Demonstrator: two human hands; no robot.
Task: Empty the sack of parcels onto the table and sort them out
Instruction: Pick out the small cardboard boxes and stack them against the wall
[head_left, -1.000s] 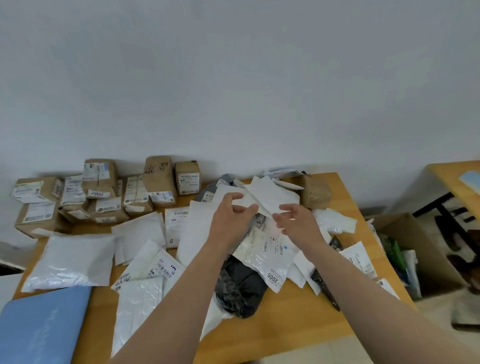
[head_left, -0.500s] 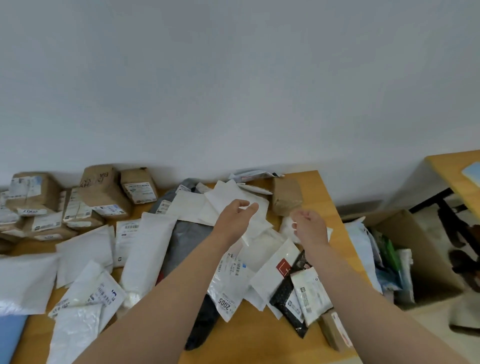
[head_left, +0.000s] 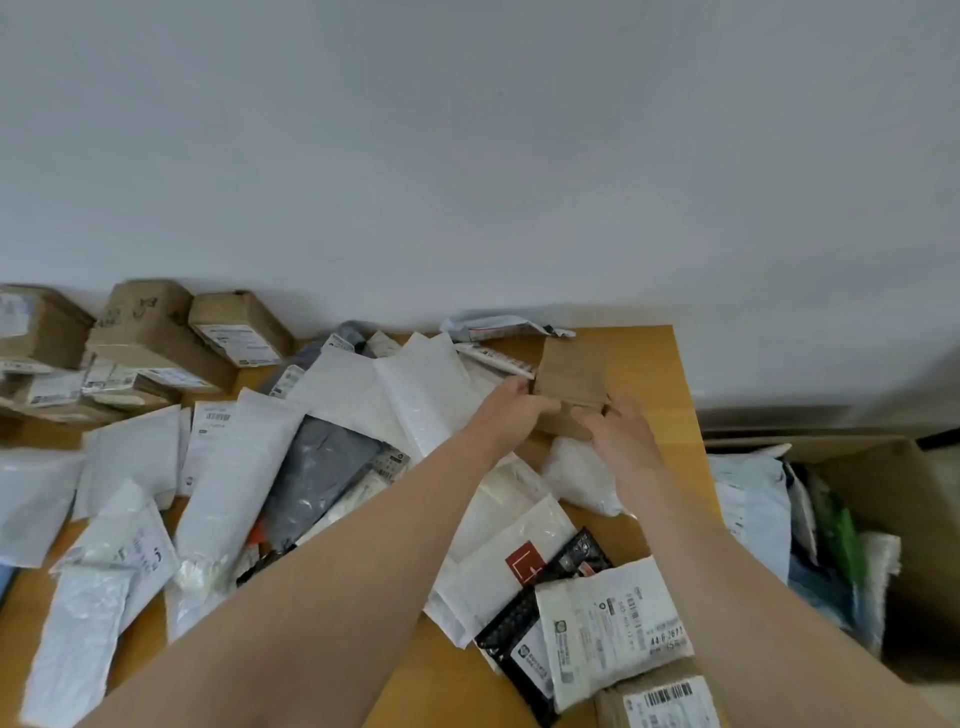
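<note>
A small brown cardboard box (head_left: 571, 371) sits near the far right corner of the wooden table (head_left: 660, 374). My left hand (head_left: 511, 410) grips its left side and my right hand (head_left: 618, 436) grips its near right corner. White mailer bags (head_left: 410, 395), a grey bag (head_left: 322, 467) and a black pouch (head_left: 519, 629) lie spread over the table in front of me. A crumpled white bag (head_left: 576, 473) lies just below the box. Stacked brown boxes (head_left: 156, 338) fill the far left against the wall.
A large open cardboard carton (head_left: 893, 478) on the floor to the right of the table holds several bags. A labelled brown box (head_left: 660, 696) lies at the table's near right edge. The wall runs directly behind the table.
Both hands left the white mailers in the middle and reached right and forward to the small brown box. The view turned right, so the stacked boxes slid toward the left edge.
</note>
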